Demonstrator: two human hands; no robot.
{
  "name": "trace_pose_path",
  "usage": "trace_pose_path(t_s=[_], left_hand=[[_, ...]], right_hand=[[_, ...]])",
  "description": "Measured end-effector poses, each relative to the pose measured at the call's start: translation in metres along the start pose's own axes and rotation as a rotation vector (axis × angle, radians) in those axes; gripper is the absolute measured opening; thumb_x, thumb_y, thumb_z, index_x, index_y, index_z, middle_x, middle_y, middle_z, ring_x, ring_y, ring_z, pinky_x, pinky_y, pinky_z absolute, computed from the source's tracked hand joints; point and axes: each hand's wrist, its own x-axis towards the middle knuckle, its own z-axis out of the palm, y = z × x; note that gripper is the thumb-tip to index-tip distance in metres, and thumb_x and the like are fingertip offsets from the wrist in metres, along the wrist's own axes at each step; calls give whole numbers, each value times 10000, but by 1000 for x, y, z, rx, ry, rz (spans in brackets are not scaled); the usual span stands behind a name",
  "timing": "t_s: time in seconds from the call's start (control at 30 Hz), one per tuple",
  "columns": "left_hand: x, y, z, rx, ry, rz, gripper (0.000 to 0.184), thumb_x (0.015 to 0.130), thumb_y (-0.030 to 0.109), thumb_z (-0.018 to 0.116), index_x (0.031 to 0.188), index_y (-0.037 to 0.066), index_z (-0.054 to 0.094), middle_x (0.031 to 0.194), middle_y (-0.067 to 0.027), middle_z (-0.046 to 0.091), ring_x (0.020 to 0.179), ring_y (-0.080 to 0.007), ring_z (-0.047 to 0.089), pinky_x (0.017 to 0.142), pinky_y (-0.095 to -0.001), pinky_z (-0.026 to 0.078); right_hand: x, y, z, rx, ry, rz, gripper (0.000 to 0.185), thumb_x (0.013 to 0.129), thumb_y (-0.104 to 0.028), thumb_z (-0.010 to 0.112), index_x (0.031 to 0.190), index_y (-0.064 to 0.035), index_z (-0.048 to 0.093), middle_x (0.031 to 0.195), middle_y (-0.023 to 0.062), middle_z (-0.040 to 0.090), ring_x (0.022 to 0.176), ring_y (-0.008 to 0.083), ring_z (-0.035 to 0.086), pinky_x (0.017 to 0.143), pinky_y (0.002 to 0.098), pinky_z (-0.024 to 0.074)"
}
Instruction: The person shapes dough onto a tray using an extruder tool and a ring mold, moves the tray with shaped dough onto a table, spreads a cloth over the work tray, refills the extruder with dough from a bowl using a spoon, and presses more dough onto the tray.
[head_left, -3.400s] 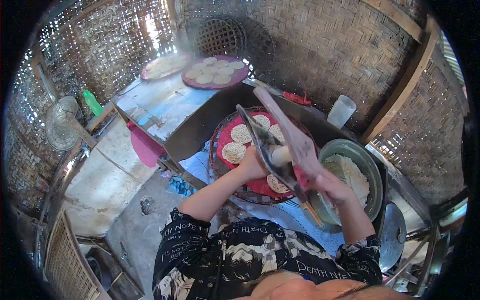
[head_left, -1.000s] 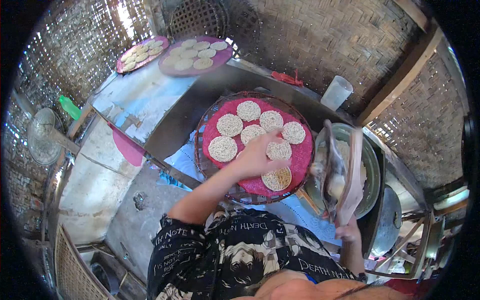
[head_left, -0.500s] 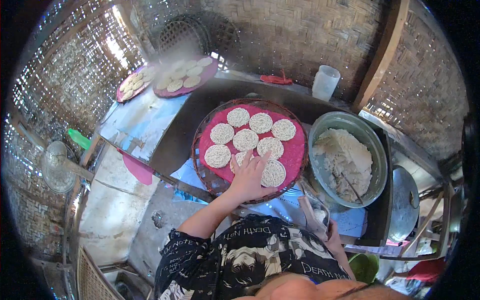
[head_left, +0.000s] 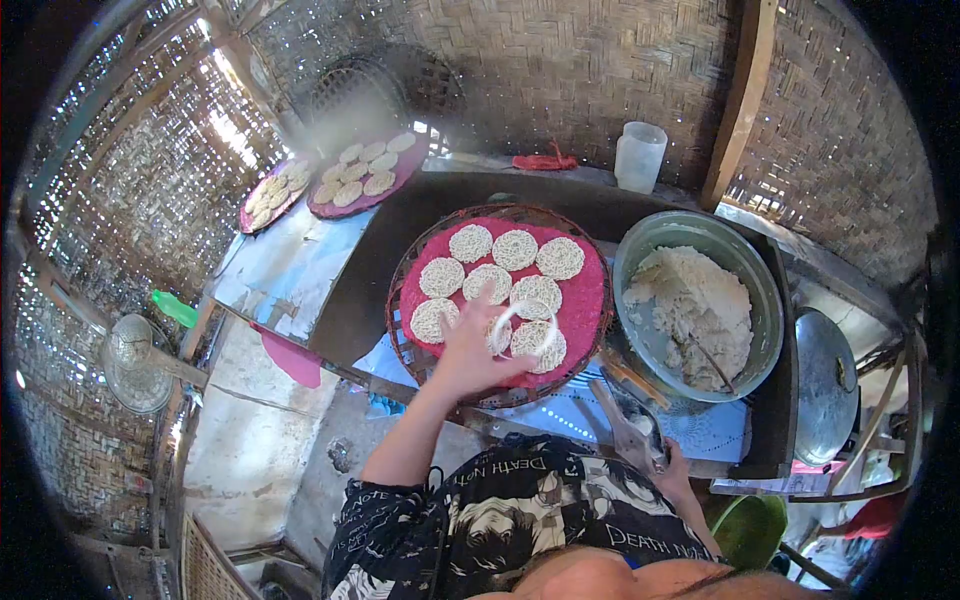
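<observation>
A thin white ring [head_left: 526, 330] is tilted above the nearest of several round, noodle-like discs, held at its left side between the thumb and fingers of my left hand [head_left: 468, 350]. My left hand's other fingers spread over the neighbouring discs and partly hide one. The discs lie on a red cloth [head_left: 590, 300] over a round woven tray [head_left: 400, 345]. Low at the right, by the shirt, my right hand [head_left: 674, 472] grips a wooden hand press [head_left: 630, 430] with a dark part; its fingers are partly hidden.
A green basin [head_left: 628, 345] of pale dough with a stick stands right of the tray. Behind are a translucent jug [head_left: 640, 158] and a red item [head_left: 545, 162]. Two more disc trays [head_left: 375, 200] sit at the back left. A metal lid [head_left: 825, 385] is far right.
My left hand has lifted the white ring off the nearest disc. Earlier both hands were at the press over the tray; my right hand has since carried it down to the right. The view has shifted.
</observation>
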Motion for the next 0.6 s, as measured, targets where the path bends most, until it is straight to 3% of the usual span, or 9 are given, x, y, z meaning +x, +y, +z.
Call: trace_pose_path(t_s=[0.1,0.17,0.3,0.43,0.47,0.5,0.53,0.57,0.6], left_hand=[[-5,-53,-27,-397,213,116,992,645,286,741,1395,54,136,1158,-140,526,1185,-269,400,1022,-413,253],[-18,-79,-47,-731,298,-26,925,699,204,696,1402,68,111,1151,-152,524,1141,-256,443,984,-388,322],[-55,-134,-58,-1007,579,-215,809,778,325,616,1400,125,139,1124,-130,529,1018,-219,517,902,-343,379],[-89,-192,-27,-868,737,-672,757,785,437,602,1354,81,252,1010,-66,532,828,-135,503,667,-280,411],[-100,-218,-12,-918,697,-650,778,777,443,607,1352,57,254,997,-58,530,767,-116,486,625,-279,404],[-104,-299,33,-723,834,-698,731,772,456,606,1306,46,321,975,-51,533,743,-127,486,630,-298,413],[-107,-259,35,-660,806,-805,736,757,447,635,1287,24,348,1025,-73,539,843,-181,526,708,-322,440],[-105,-269,50,-495,801,-746,741,736,438,667,1246,-11,371,1083,-111,540,957,-241,529,799,-330,436],[-106,-304,68,-336,615,-864,953,651,555,682,1293,-47,318,1230,-245,460,1118,-336,480,916,-380,396]], right_hand=[[8,7,8,-130,54,-33,901,444,-241,792,1216,-3,393,1107,195,510,1043,323,505,910,383,395],[13,-6,12,-187,35,-59,916,445,-256,797,1229,-18,387,1111,211,500,1049,350,492,909,415,388],[32,1,39,-364,125,-118,924,472,-287,790,1256,-57,358,1104,194,480,1022,352,470,881,442,372],[41,-22,59,-549,131,-101,983,499,-359,781,1310,-66,309,1132,181,452,1044,349,440,883,455,337],[42,-30,62,-615,112,-88,1001,505,-384,778,1323,-64,296,1138,179,446,1049,350,435,882,457,330],[43,-36,63,-654,108,-90,1020,509,-411,772,1333,-63,283,1148,179,440,1053,351,431,883,461,322],[42,-39,64,-695,105,-94,1040,513,-439,765,1344,-61,269,1157,179,434,1057,352,428,884,465,315],[42,-41,64,-738,105,-98,1060,517,-467,759,1355,-60,255,1166,180,428,1062,354,424,885,468,308],[43,-41,62,-752,95,-128,1058,539,-497,739,1366,-65,241,1174,185,424,1063,357,421,871,473,309]])
